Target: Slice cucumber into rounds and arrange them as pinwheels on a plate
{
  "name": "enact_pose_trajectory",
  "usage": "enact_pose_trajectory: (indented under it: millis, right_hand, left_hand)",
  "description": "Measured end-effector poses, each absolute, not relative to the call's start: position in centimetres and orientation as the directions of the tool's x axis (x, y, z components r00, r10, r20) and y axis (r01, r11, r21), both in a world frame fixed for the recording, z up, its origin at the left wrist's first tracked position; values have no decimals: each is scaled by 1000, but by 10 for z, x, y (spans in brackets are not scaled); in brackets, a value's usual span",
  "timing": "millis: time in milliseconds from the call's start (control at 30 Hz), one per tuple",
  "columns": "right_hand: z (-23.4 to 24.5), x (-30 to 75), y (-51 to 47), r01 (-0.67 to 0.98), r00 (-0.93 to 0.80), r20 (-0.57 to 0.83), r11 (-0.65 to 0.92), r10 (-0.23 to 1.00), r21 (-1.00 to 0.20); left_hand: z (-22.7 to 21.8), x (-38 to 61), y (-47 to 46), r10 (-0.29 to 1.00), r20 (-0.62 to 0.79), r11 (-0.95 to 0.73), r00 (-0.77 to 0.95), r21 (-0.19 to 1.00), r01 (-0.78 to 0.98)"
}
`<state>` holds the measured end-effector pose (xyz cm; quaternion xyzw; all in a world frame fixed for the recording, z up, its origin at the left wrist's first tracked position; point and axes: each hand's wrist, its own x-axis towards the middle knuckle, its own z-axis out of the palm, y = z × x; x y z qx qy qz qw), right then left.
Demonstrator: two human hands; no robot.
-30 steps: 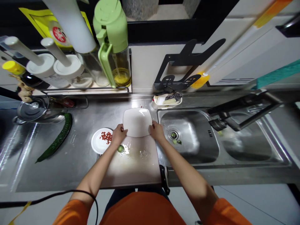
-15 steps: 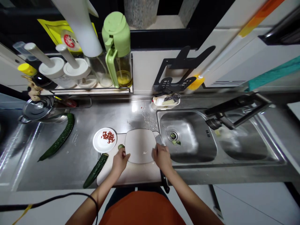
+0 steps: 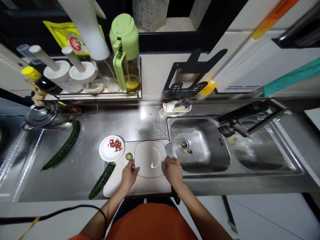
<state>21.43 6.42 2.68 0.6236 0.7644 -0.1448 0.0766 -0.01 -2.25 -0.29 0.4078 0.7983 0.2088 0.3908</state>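
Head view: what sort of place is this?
A kitchen, probably a home one: it shows a sink with two basins, a cutting board and a green-lidded jug of yellow liquid.

No readable text; red emblem (image 3: pixel 75 44) on packet (image 3: pixel 56 31)

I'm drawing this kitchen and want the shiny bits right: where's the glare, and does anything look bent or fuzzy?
Head view: a bright arc on the plate, a white spot on the counter, pale glare in the sink; the jars lean left, perhaps lens stretch; the faucet looks softly blurred.
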Motion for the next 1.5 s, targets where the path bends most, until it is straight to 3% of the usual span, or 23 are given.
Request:
enact_pose_trajectory:
  millis: [367, 533, 733, 967, 1067, 1500]
  right_hand:
    - [37, 204, 65, 985, -175, -360, 158, 917, -75]
    - [38, 202, 64, 987, -161, -360, 147, 919, -67]
    - [38, 201, 62, 988, -152, -356, 140, 922, -57]
    - [34, 202, 58, 989, -146, -327, 141, 934, -41]
    - [33, 203, 57, 989, -145, -323, 141, 935, -34]
    - [32, 207, 54, 989, -144, -314, 143, 938, -27]
  left_hand:
    - [-2, -3, -24, 838, -418, 543, -351, 698, 467]
    - [11, -19, -24, 841, -338, 523, -423, 709, 474]
    - [16, -43, -17, 844, -159, 514, -513, 514, 686]
    - [14, -37, -10, 852, -177, 523, -492, 292, 801]
    - [15, -35, -8, 838, -187, 546, -513, 250, 800]
    - [16, -36, -3, 808, -177, 584, -562, 368, 723]
